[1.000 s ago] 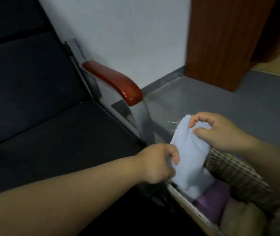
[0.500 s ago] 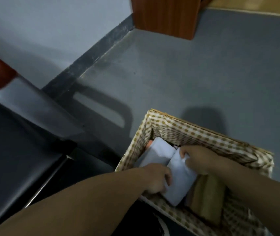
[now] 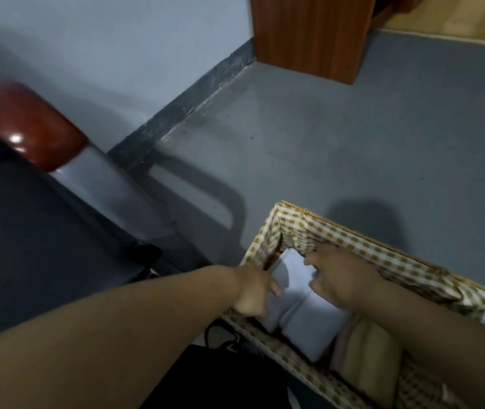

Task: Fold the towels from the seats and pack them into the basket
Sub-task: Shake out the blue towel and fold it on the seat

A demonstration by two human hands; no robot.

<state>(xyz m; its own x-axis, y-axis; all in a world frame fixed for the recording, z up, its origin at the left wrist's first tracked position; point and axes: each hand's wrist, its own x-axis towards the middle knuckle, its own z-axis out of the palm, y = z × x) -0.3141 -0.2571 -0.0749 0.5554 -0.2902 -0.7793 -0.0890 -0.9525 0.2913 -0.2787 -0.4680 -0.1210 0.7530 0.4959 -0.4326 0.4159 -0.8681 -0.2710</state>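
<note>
Curling over the far end of the pale blue towel [image 3: 303,311], the fingers [image 3: 312,261] of the right hand [image 3: 344,278] are bent and clamped on the cloth, with the thumb set against its top fold. At the towel's near side, the left hand [image 3: 253,293] lays one finger across the edge while the rest tuck down beside the fold. It looks like a pinch, though blur and the cloth itself hide the lower fingers.

A second ago the same towel was held up in the air beside the armrest [image 3: 28,125], clear of the load. It now lies low inside the basket [image 3: 353,234], at the end nearest the seat [image 3: 28,261], pressed between the checked liner and a tan towel [image 3: 368,349] already packed next to it. A strip of pink cloth [image 3: 342,338] shows between the two.

By that change the fold is finished and the placing is nearly done. What remains for this piece is probably only to seat it level and let go. The part of the seat in view carries no cloth, yet much of it lies outside the frame, so whether other towels wait there cannot be told. The basket stands on the grey floor [image 3: 353,143], close beside the chair.
</note>
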